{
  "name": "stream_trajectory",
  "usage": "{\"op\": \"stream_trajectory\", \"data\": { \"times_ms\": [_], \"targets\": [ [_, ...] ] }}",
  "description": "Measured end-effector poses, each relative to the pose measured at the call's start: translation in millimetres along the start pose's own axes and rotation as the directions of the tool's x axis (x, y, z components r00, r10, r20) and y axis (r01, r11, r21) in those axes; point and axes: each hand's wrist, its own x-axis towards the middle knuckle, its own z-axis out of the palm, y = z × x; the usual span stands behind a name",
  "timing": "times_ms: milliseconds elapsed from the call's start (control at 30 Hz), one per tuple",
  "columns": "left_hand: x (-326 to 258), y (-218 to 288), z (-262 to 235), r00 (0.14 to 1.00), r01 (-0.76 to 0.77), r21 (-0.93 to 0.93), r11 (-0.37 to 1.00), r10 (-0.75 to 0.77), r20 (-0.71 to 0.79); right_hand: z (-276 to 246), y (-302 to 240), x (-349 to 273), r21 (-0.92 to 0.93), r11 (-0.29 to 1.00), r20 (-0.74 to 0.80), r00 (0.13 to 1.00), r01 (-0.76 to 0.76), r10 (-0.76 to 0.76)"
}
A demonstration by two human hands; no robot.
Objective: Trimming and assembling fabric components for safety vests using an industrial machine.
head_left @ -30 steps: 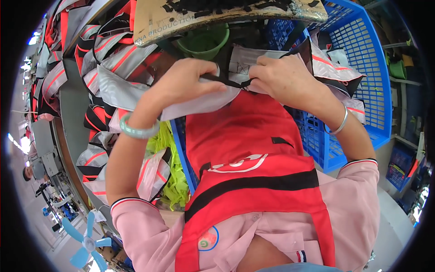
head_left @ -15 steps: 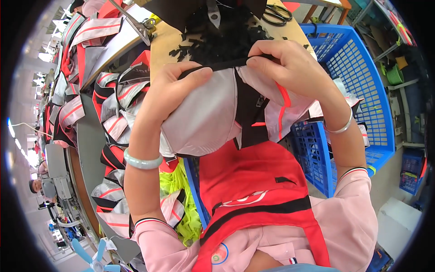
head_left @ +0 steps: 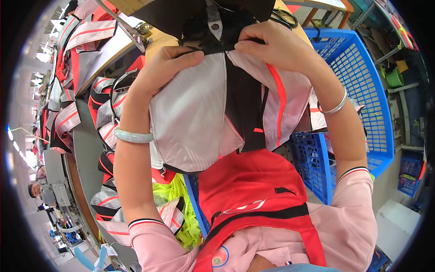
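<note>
Both hands grip a sewn fabric piece (head_left: pixel 190 109), light grey with a black panel and a bright red-orange stripe. My left hand (head_left: pixel 168 67) pinches the left part of its black top edge, thumb on top. Further right, my right hand (head_left: pixel 277 45) pinches the same edge between thumb and fingers. The edge lies stretched between them, just below a pointed metal part (head_left: pixel 215 26) of a dark machine (head_left: pixel 167 16). Whether they touch cannot be made out. The fabric hangs down toward my red apron (head_left: pixel 253 174).
A blue plastic basket (head_left: pixel 383 109) with similar pieces stands at my right. Scissors (head_left: pixel 284 18) lie on the wooden table (head_left: pixel 156 43) behind my right hand. Grey-and-red pieces (head_left: pixel 106 106) and yellow-green fabric (head_left: pixel 181 226) pile up at left. A person (head_left: pixel 34 189) sits far left.
Both hands have moved up and slightly left, taking the fabric's edge closer to the metal part. The fabric now hangs more spread out, and the black scraps are mostly covered.
</note>
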Motion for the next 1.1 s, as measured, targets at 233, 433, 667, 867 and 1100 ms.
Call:
{"op": "stream_trajectory", "data": {
  "times_ms": [233, 433, 667, 867, 1100],
  "targets": [
    [8.3, -1.7, -5.1, 0.998, -0.013, -0.234, 0.972, 0.026, 0.052, -16.0, -10.7, 7.3, -0.029, 0.999, 0.055, 0.997, -0.043, 0.045],
    [13.2, 0.0, -9.5, 1.000, -0.013, -0.216, 0.976, 0.012, -0.002, -26.7, -22.3, 9.3, 0.047, 0.999, 0.055, 0.998, -0.022, 0.020],
    [6.1, -0.1, -1.7, 0.998, -0.026, -0.252, 0.967, 0.011, -0.063, -26.4, -29.9, 3.8, 0.043, 0.993, 0.052, 0.993, -0.106, 0.104],
    [20.2, -4.1, -10.4, 0.997, -0.026, -0.212, 0.977, 0.010, -0.076, -19.2, -15.5, 17.8, 0.067, 0.993, 0.031, 0.995, -0.101, 0.100],
    [4.1, -23.3, -22.6, 0.982, -0.119, -0.116, 0.986, 0.099, -0.163, -44.0, -1.5, -12.6, 0.161, 0.976, -0.057, 0.986, -0.144, 0.155]
  ]
}}
